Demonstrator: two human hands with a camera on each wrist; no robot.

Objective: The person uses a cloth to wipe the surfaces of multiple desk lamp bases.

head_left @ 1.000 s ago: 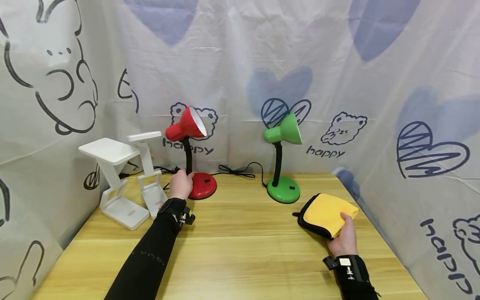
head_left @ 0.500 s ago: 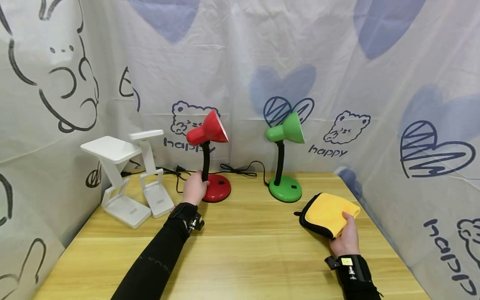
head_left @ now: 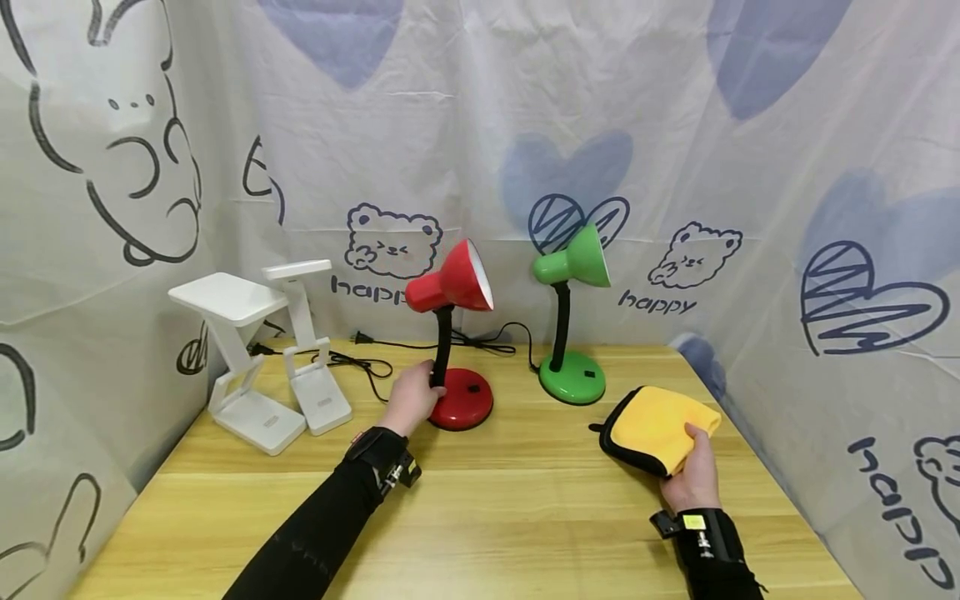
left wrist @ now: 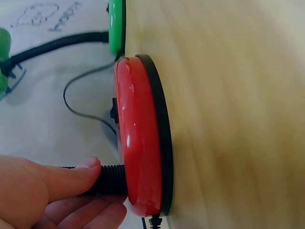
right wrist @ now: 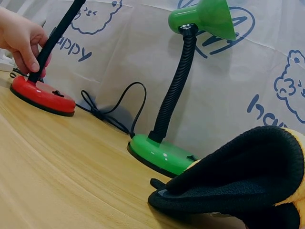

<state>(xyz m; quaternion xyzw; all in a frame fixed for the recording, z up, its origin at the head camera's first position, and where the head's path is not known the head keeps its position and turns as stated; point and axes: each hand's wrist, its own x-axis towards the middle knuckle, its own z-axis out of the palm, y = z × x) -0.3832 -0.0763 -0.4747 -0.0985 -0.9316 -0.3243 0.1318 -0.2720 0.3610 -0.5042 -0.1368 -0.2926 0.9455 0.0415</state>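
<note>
My left hand (head_left: 412, 398) grips the black flexible neck (left wrist: 112, 180) of a red desk lamp (head_left: 462, 402) low down, just above its round base. The lamp stands upright, its shade tilted to the right. My right hand (head_left: 693, 475) holds a folded yellow cloth (head_left: 660, 425) with black edging at its right side, thumb on top and the other fingers hidden underneath. In the right wrist view the cloth's dark underside (right wrist: 238, 176) fills the lower right corner. Between the two hands, farther back, a green desk lamp (head_left: 572, 377) of the same shape stands upright.
Two white folding desk lamps (head_left: 258, 421) stand at the left of the wooden table (head_left: 510, 517). Black cords (head_left: 367, 364) with a plug lie along the back edge. Printed white curtains (head_left: 480, 108) enclose the table at the back and both sides.
My left hand has moved the red lamp to the right and toward me, away from the white lamps and closer to the green one. My right hand and the cloth stay nearly still.
</note>
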